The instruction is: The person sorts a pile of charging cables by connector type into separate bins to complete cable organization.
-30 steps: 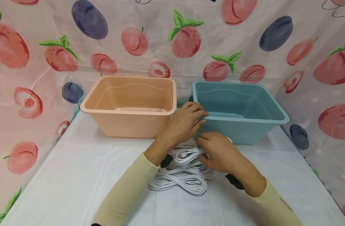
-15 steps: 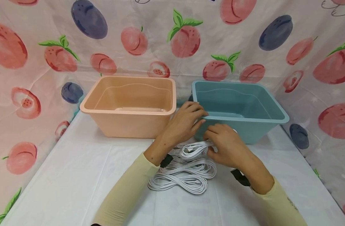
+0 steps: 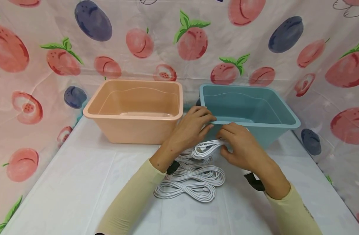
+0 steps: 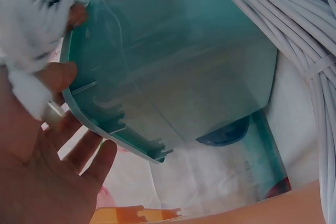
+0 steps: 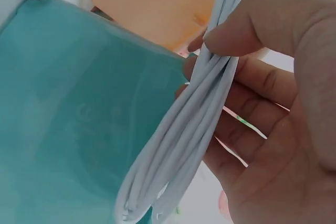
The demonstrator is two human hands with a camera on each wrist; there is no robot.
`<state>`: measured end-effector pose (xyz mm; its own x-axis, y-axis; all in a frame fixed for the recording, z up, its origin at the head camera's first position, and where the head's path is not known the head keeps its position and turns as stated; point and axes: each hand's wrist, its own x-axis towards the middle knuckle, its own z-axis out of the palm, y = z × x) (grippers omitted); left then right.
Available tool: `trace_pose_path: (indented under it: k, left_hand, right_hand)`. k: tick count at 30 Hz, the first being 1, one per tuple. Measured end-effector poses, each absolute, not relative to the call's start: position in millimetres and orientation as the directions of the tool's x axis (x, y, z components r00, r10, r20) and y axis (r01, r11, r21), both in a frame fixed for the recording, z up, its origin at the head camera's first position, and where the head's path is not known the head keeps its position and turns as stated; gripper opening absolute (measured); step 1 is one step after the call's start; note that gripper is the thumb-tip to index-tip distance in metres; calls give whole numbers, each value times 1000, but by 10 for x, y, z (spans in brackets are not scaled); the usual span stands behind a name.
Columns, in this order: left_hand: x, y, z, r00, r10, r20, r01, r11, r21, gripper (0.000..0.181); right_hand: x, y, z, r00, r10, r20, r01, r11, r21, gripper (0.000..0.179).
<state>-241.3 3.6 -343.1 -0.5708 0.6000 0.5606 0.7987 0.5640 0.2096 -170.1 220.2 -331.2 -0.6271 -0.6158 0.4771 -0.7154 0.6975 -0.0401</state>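
My left hand (image 3: 191,127) grips the near left corner of the blue-green plastic bin (image 3: 267,133), its fingers over the rim and its thumb by the outer wall. Just in front of that bin, my right hand (image 3: 245,148) pinches a coiled white cable (image 3: 205,149) between thumb and fingers. The held cable (image 5: 181,103) hangs as a looped bundle in the right wrist view, where the bin's wall lies beside it. Below both hands, several more coiled white cables (image 3: 194,187) lie in a pile on the table; my left forearm hides part of them.
To the left stands a peach-coloured bin (image 3: 135,130) with no contents visible. A white cloth (image 3: 65,192) covers the table. Fruit-printed curtains (image 3: 167,36) enclose the back and sides.
The right hand has lifted the upper cable coil off the pile, moving it up and rightward toward the blue-green bin. The left hand has stayed at the bin's corner.
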Motion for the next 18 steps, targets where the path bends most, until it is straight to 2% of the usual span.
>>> trace_pose_path:
  k: [18]
  left_hand:
    - [-2411,29,-3426,-574,605,551,801,556,224,24]
  right_hand:
    - [-1624,2370,-3109,-586,-601,544,-751,654,-86,35]
